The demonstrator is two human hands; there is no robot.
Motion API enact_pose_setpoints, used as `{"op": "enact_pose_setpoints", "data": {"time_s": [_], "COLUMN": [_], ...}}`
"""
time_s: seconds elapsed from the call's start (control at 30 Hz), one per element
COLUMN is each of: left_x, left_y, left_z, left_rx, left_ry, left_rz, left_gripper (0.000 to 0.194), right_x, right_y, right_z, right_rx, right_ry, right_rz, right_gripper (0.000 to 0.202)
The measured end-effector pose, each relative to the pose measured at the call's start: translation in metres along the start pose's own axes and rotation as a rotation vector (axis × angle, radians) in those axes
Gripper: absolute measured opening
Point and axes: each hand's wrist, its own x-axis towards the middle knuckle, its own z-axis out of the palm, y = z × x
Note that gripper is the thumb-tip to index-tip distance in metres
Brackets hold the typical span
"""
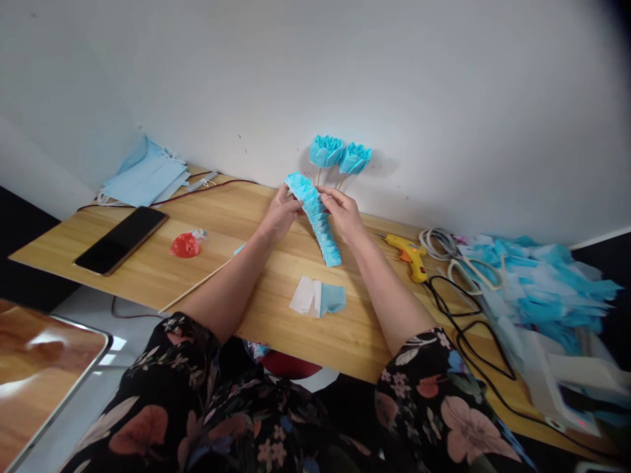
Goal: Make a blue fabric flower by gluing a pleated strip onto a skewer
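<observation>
A long pleated strip of blue material (319,223) hangs in a curve above the wooden table, its lower end toward me. My left hand (282,211) pinches its upper part from the left side. My right hand (341,209) grips the strip's right edge near the top, fingertips against the folds. Below the strip, small white and blue pieces (318,297) lie on the table. Two blue flowers on sticks, one on the left (326,152) and one on the right (355,159), stand against the wall behind my hands.
At the left are face masks (148,174), a phone (121,240), a red item (186,244) and a thin stick (194,286). To the right lie a yellow glue gun (408,256), scissors (474,274), black cable, blue scraps (547,282) and a white device (557,381).
</observation>
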Motion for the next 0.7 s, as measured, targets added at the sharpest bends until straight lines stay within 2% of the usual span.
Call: {"op": "enact_pose_setpoints", "data": {"time_s": [0.17,0.3,0.4,0.57,0.7], "left_x": [0.0004,-0.0001,-0.0009,-0.0003,0.0023], "left_y": [0.0022,0.0018,0.0001,-0.0035,-0.0033], "left_z": [-0.0001,0.0019,0.0027,0.0006,-0.0029], "left_rx": [-0.003,-0.027,-0.015,0.049,0.053], "left_ry": [0.02,0.033,0.004,-0.046,-0.005], "left_rz": [0.007,-0.043,-0.043,-0.008,0.011], "left_gripper": [0.052,0.034,0.042,0.07,0.07], "right_x": [-0.0004,0.002,0.0032,0.0022,-0.0005], "right_y": [0.0007,0.0044,0.0056,0.0061,0.0033], "right_z": [0.0003,0.0007,0.0004,0.0002,-0.0009], "right_rx": [0.02,0.003,-0.017,-0.037,-0.02], "right_ry": [-0.077,-0.043,0.004,0.008,-0.01], "right_rz": [0.028,0.03,0.04,0.038,0.031], "right_gripper": [0.053,0.049,0.047,0.045,0.048]}}
